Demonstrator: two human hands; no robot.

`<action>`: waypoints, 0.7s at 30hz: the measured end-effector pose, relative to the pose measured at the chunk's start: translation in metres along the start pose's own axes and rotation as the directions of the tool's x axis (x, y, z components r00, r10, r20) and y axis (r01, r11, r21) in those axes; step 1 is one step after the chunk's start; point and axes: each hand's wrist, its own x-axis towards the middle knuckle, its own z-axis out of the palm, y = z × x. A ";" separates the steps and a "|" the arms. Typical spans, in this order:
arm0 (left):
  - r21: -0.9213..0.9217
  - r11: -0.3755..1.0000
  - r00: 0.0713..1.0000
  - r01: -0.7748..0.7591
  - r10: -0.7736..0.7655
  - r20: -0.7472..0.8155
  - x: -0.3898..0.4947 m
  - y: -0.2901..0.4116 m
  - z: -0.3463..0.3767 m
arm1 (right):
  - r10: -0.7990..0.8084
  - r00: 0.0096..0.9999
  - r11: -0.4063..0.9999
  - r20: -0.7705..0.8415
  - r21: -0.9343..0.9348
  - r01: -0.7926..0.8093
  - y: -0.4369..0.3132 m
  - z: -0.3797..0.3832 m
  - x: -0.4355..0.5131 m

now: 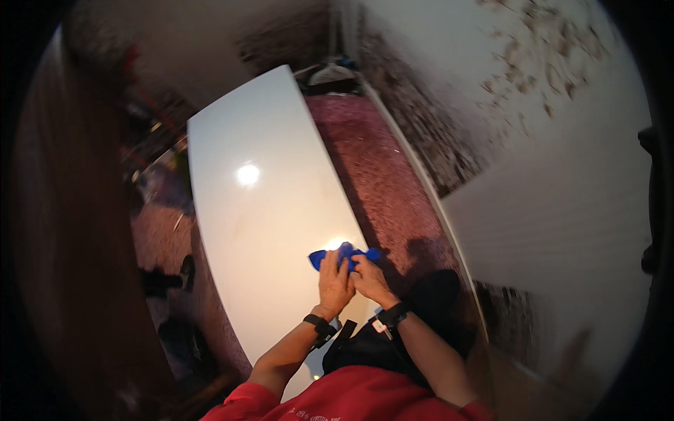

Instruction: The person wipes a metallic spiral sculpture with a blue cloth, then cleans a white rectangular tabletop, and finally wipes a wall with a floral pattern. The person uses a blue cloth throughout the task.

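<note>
A crumpled blue cloth [345,251] lies on a long, glossy white tabletop or panel [253,221], close to its right edge. My left hand [335,287] presses on the cloth with its fingers stretched forward. Close beside it, my right hand [373,281] has its bent fingers on the cloth's right part, which reaches out past the panel's edge. The palms and the undersides of the fingers are hidden. Both wrists carry black bands, the left band [321,329] and the right band [394,314].
Reddish carpet [389,184] runs between the panel and a patterned wall [505,221] with a pale baseboard [421,171]. A dustpan [331,74] stands in the far corner. Left of the panel are a clear plastic bag [163,184] and dark, blurred items on the floor.
</note>
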 end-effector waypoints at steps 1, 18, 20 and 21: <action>-0.011 1.000 1.000 -0.014 0.014 0.002 -0.001 0.000 0.001 | -0.053 0.997 0.997 -0.055 -0.056 0.049 -0.001 0.002 -0.001; 0.005 0.965 0.959 -0.264 0.262 0.106 -0.049 -0.012 0.004 | 0.051 0.921 0.999 -0.387 0.028 -0.043 0.035 0.068 -0.060; 0.019 0.968 0.957 -0.249 0.243 0.157 -0.051 -0.005 0.004 | 0.086 0.939 0.996 -0.334 0.035 -0.079 0.041 0.063 -0.064; 0.027 0.968 0.957 -0.250 0.242 0.160 -0.051 -0.002 0.006 | 0.084 0.937 0.996 -0.340 0.032 -0.078 0.043 0.060 -0.064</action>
